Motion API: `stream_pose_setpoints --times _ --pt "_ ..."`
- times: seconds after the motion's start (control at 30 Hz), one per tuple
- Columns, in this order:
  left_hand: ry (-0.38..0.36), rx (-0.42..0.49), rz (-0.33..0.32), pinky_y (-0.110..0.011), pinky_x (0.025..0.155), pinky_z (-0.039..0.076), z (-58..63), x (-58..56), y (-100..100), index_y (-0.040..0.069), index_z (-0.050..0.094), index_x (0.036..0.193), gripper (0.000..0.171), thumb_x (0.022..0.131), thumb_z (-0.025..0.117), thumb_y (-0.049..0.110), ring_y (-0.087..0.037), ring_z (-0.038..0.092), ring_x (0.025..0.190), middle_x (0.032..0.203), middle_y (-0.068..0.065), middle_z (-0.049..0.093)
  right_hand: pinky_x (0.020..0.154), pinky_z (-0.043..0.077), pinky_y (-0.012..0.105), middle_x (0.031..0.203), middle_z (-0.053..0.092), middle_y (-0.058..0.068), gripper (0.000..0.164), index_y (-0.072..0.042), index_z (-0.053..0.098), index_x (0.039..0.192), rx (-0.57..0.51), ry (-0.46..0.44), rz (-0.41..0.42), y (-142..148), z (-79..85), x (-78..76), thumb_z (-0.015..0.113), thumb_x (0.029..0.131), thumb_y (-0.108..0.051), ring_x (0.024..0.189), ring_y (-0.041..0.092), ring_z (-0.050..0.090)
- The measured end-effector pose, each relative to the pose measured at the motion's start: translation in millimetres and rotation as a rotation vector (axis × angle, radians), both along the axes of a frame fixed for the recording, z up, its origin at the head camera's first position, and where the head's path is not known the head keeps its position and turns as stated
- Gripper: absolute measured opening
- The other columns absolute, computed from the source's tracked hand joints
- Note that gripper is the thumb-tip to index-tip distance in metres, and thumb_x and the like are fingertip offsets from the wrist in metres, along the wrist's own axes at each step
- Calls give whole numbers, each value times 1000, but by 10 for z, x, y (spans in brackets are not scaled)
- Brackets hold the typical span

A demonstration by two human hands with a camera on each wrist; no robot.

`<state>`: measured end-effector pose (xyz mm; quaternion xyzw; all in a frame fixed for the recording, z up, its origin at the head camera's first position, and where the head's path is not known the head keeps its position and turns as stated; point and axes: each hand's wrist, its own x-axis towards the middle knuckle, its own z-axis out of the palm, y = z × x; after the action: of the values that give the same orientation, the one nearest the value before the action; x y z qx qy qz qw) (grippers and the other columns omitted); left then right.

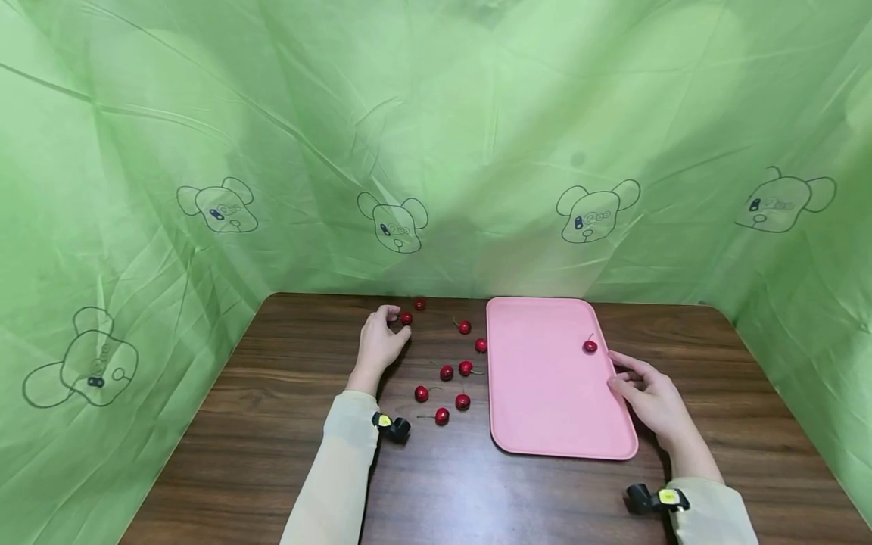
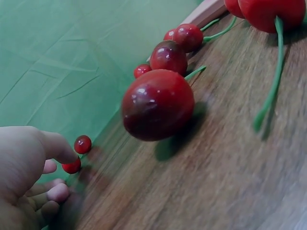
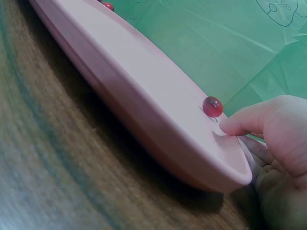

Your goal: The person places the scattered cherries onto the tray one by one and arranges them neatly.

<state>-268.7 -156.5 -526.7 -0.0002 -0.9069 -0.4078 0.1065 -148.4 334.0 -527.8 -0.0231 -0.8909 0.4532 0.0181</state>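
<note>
My left hand (image 1: 381, 342) is at the far left of the cherry group, thumb and fingers spread apart around a red cherry (image 1: 406, 319). In the left wrist view that cherry (image 2: 72, 165) appears right by the fingertips, with another cherry (image 2: 83, 144) just beyond. My right hand (image 1: 650, 393) grips the right rim of a pink rectangular tray (image 1: 552, 393), the thumb over the edge and the other fingers at its outer side, partly hidden. One stemmed cherry (image 1: 590, 347) lies on the tray near that hand; the right wrist view shows this cherry (image 3: 212, 106) close to the thumb.
Several more cherries (image 1: 442, 416) with green stems lie scattered on the brown wooden table (image 1: 272, 439) left of the tray. One cherry (image 1: 481, 345) sits right at the tray's left rim. A green cloth (image 1: 477, 151) with bear drawings hangs behind and at the sides.
</note>
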Motion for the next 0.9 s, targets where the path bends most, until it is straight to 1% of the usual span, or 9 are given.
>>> stream_pose_setpoints --times 0.2,0.33,0.5,0.67,0.8,0.9 --pt "21 15 4 -52 98 50 -37 -12 22 3 70 136 45 93 79 16 -35 64 105 123 -18 68 75 52 21 120 72 20 53 -3 59 155 13 8 -3 4 -11 -6 72 106 -19 94 3 62" --pt "31 14 9 -52 98 51 -48 -7 38 2 72 133 42 94 79 16 -36 65 103 122 -19 68 75 52 22 120 72 21 52 -3 59 155 10 9 2 1 0 -3 72 107 -19 94 5 63" --pt "4 1 5 -50 100 50 -58 4 53 4 72 134 41 96 80 18 -35 64 102 127 -20 65 75 52 22 120 72 21 52 -3 59 155 12 7 -1 -7 4 8 72 107 -20 94 7 62" --pt "-19 -9 -10 -51 103 50 -56 8 50 6 72 137 41 99 80 19 -35 64 103 132 -20 61 75 52 21 122 71 22 52 -3 59 155 8 7 -3 -11 19 9 71 107 -19 94 4 62" --pt "-15 -1 -11 -51 103 50 -43 9 52 7 73 136 40 99 80 20 -36 63 106 133 -21 60 75 53 20 123 71 22 52 -3 59 155 0 5 -2 -15 28 9 71 107 -19 95 2 62" --pt "-8 6 -7 -52 103 50 -49 21 53 8 75 133 36 99 81 20 -37 62 109 131 -21 61 75 53 21 122 72 22 52 -3 59 155 7 4 -3 -9 12 4 72 107 -19 94 3 62"
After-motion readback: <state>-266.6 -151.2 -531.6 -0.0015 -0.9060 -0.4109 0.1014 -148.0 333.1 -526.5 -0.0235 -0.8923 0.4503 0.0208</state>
